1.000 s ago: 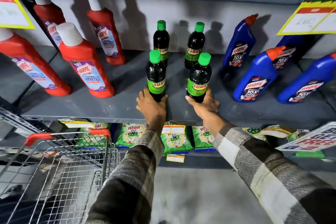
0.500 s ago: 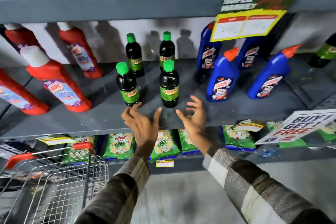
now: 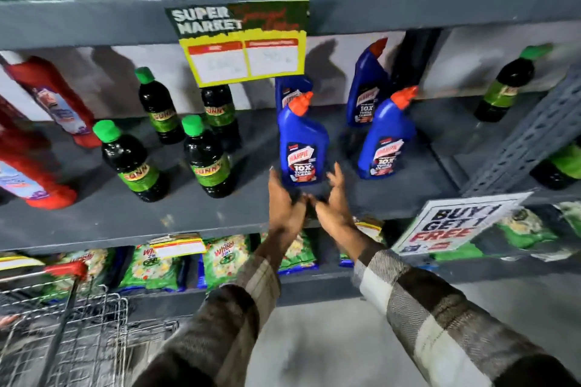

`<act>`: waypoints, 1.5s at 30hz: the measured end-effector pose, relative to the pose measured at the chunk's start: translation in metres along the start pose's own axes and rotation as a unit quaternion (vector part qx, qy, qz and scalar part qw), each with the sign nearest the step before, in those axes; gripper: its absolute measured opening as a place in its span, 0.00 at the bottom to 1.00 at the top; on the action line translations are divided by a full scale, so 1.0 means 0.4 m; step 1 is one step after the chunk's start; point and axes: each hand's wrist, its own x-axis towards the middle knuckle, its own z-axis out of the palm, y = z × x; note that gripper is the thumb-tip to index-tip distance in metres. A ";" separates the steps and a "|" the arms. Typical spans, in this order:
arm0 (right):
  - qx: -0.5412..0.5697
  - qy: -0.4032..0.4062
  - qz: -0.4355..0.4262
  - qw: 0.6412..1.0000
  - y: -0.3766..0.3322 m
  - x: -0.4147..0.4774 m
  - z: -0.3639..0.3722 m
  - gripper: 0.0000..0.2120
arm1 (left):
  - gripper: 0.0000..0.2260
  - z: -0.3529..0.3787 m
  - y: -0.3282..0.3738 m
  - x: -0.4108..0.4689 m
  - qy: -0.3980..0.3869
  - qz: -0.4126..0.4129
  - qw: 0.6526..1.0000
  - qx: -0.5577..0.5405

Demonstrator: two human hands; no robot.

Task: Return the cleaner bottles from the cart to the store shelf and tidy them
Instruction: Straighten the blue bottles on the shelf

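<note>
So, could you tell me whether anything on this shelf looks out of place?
Yes: one green-capped dark bottle stands alone at the far right, beyond the blue bottles, apart from its group of four left of them. Nothing looks spilled. Both hands, left and right, are open at the front blue bottle.

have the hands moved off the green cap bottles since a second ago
Yes. Both the left hand and right hand shifted right along the shelf, away from the front green-cap bottles to the front blue bottle.
</note>
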 end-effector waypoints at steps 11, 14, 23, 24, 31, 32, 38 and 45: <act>-0.107 -0.069 0.067 0.990 -0.069 -0.013 -0.034 0.44 | 0.38 0.004 0.062 0.002 -0.048 -0.125 0.976 0.170; -0.094 -0.067 0.091 0.989 -0.075 -0.017 -0.034 0.45 | 0.38 0.011 0.058 0.002 -0.052 -0.127 0.975 0.173; -0.015 -0.034 0.088 0.995 -0.065 -0.020 -0.075 0.41 | 0.41 0.029 0.054 -0.025 -0.032 -0.117 0.970 0.210; 0.016 -0.020 0.090 0.996 -0.055 -0.017 -0.087 0.41 | 0.41 0.032 0.053 -0.025 -0.027 -0.117 0.969 0.216; 0.156 0.000 0.094 0.983 -0.041 -0.010 -0.136 0.38 | 0.41 0.043 0.047 -0.029 -0.009 -0.100 0.963 0.249; 0.159 0.013 0.089 0.983 -0.036 -0.010 -0.141 0.37 | 0.41 0.043 0.048 -0.030 -0.008 -0.097 0.963 0.251; 0.134 -0.034 0.123 0.983 -0.018 0.002 -0.176 0.34 | 0.38 0.047 0.045 -0.032 -0.008 -0.082 0.960 0.267; 0.112 -0.050 0.123 0.985 -0.016 0.015 -0.185 0.34 | 0.38 0.044 0.045 -0.032 -0.017 -0.079 0.956 0.282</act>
